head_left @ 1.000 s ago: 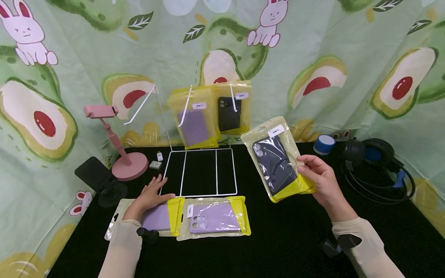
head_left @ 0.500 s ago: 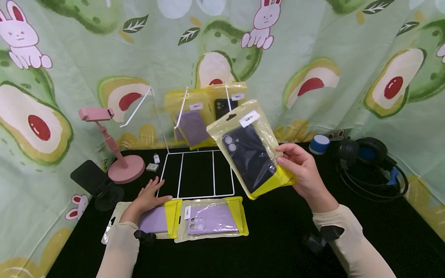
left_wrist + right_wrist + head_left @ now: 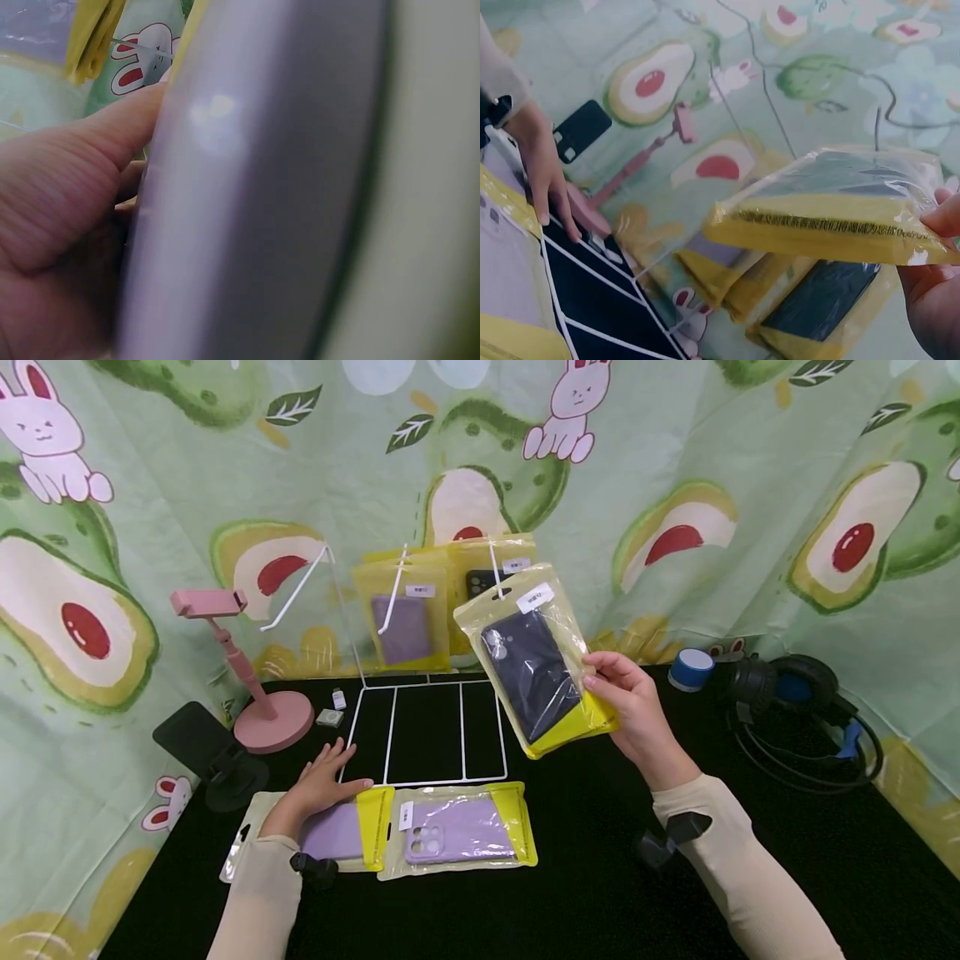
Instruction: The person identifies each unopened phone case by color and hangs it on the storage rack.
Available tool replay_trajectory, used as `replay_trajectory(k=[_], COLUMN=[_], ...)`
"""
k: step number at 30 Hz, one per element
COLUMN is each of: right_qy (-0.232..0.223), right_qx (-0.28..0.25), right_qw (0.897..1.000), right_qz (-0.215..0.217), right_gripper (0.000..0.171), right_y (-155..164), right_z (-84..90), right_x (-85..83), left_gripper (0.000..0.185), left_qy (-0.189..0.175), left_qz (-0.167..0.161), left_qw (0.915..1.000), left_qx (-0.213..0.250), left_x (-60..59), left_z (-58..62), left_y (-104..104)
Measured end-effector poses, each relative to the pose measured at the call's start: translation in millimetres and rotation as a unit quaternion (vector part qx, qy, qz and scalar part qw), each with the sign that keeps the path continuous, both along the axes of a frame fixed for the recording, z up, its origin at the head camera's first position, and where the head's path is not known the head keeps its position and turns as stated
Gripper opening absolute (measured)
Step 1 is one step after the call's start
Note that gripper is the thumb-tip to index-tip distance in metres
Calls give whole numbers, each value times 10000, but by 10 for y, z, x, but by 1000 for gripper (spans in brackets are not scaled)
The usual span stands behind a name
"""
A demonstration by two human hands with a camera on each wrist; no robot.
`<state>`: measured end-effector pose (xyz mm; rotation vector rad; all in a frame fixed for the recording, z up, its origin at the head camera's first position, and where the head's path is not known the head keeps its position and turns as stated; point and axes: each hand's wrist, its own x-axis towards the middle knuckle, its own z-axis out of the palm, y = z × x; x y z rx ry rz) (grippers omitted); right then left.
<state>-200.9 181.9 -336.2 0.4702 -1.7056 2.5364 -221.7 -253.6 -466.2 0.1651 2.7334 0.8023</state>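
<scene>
**Op:** Black bench (image 3: 585, 877) under the avocado-print backdrop (image 3: 735, 435). From my remote seat: right hand (image 3: 633, 714) holds a bagged dark case (image 3: 534, 660) up in the air, thumb and fingers pinched on its yellow bottom edge. Bag tilted, hang-hole end close to the right hook (image 3: 495, 568) of the white rack (image 3: 431, 727).

**Eng:** Left side?

**Op:** Left hand (image 3: 318, 785) lies flat, fingers straight, on a bagged purple case (image 3: 337, 831) at the front of the bench. Second purple one (image 3: 457, 835) lies just beside it. Left wrist view is mostly case surface and palm, no extra info.

**Eng:** Rack status?

**Op:** Purple bag (image 3: 405, 622) hangs on the middle hook, a dark one (image 3: 504, 572) behind the lifted bag. Leftmost hook (image 3: 296, 593) bare.

**Eng:** Step?

**Op:** I read it as mid-hanging: bag carried to the rack, not yet on a hook. Next move calls for lining the hole up with the hook tip, then sliding it on; I can't tell from here how close the hole is. Grip needs to stay low on the bag so the top stays free.
</scene>
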Motion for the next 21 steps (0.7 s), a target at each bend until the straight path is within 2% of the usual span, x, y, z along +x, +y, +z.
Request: replay_trajectory(k=[7, 14, 18, 21], right_qy=[-299, -467, -479, -597], right_qx=[-210, -287, -265, -248], right_qw=[9984, 9931, 9907, 9908], right_qz=[-421, -1040, -1247, -1188], right_gripper=[23, 33, 35, 34], right_y=[-164, -308, -349, -365], right_z=[-30, -31, -59, -101], right_x=[-388, -773, -908, -949], left_gripper=[91, 92, 90, 90], left_qy=[-19, -37, -41, -43], left_qz=[29, 26, 28, 46], left_qw=[10000, 10000, 10000, 10000], left_qx=[-26, 10, 4, 12], left_x=[-1, 7, 13, 18], left_z=[-5, 12, 15, 28], left_y=[-21, -11, 4, 4])
